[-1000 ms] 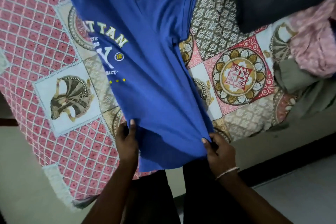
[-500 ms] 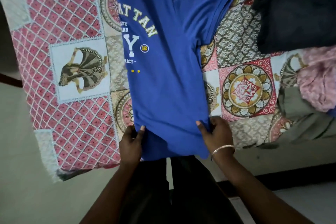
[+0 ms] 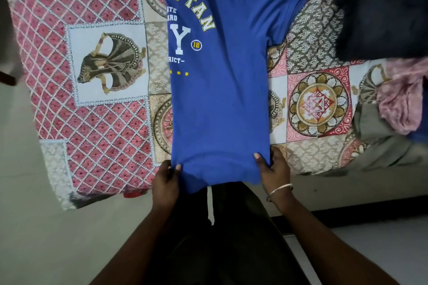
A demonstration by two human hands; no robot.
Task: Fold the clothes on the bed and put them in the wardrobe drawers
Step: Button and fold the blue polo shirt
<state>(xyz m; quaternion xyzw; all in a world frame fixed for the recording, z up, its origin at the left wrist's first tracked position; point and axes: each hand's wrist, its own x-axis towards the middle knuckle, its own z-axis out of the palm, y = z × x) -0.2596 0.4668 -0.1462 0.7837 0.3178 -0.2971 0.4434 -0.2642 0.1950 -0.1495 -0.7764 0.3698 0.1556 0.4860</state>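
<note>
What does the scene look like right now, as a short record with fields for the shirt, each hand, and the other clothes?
garment: blue cotton T-shirt, folded lengthwise, print up
surface: patchwork bedspread
left hand: pinching hem's left corner
right hand: pinching hem's right corner
unfolded pile: dark garment, pink cloth, at right

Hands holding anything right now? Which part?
Yes: both hold the blue T-shirt by its bottom hem, the left hand at one corner and the right hand at the other, thumbs on top.
</note>
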